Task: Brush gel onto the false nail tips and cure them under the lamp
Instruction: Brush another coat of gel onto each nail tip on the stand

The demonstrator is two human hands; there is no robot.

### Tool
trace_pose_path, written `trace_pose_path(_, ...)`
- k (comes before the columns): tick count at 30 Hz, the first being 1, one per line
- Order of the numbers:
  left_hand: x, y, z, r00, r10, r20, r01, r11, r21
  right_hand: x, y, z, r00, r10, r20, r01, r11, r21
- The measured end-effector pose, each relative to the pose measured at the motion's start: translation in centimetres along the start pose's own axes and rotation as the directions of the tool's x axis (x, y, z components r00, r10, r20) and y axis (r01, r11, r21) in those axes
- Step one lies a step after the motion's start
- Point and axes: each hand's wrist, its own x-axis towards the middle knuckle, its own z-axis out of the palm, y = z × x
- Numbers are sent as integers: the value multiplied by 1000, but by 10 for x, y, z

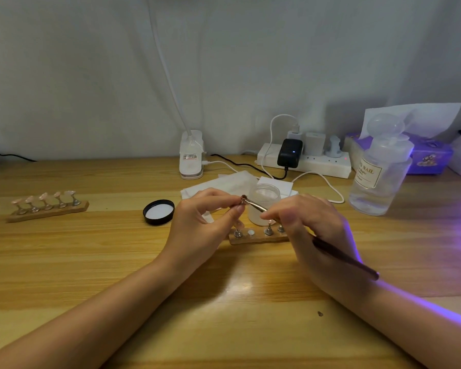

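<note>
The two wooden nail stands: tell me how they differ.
The left stand lies apart from the hands with five tips mounted; the near stand sits under the hands, one socket showing a bare white disc. The left stand is fully visible; the near stand is partly hidden. Both are wooden strips with metal pegs.

Only one feed on my end: head cam, wide-angle, looking forward and down over the wooden table [64,262]. Close in; both forearms enter from the bottom edge, wall [91,75] fills the top half. No second view to compare overlap with.
</note>
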Motion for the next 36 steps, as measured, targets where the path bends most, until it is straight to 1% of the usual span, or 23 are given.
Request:
trace_pose_path(6,1,0,0,1000,23,0,-23,1000,1,-1,-3,-4,990,135,-42,-131,988,82)
trace_pose_path(8,1,-1,0,999,35,-8,-35,999,-1,-2,-4,-5,982,182,-41,-177,977,117)
trace_pose_path(10,1,-2,0,999,48,-20,-48,999,-5,-2,-5,-5,979,199,-32,-193,973,128)
trace_pose_path(16,1,-3,1,997,67,-43,-69,997,-25,-1,-2,-4,986,164,-37,-159,982,97)
trace_pose_path(19,1,-3,1,998,64,-26,-64,998,-22,-1,0,-1,996,78,-43,-76,996,52)
trace_pose_path(23,2,-5,0,997,73,-34,-74,997,-5,-3,0,-1,999,-50,-5,50,999,-15)
trace_pose_path(26,2,-6,0,997,65,-29,-65,998,6,-5,1,-2,995,-97,-4,97,995,19)
trace_pose_path(29,1,-5,0,998,59,-36,-59,998,6,-5,2,-1,998,-49,-45,51,996,66)
trace_pose_path(32,2,-5,0,998,40,-37,-41,999,-2,-2,3,1,998,24,-50,-22,999,43)
trace_pose_path(36,2,-5,0,999,33,-42,-33,999,-2,-3,1,1,1000,-22,-17,22,1000,10)
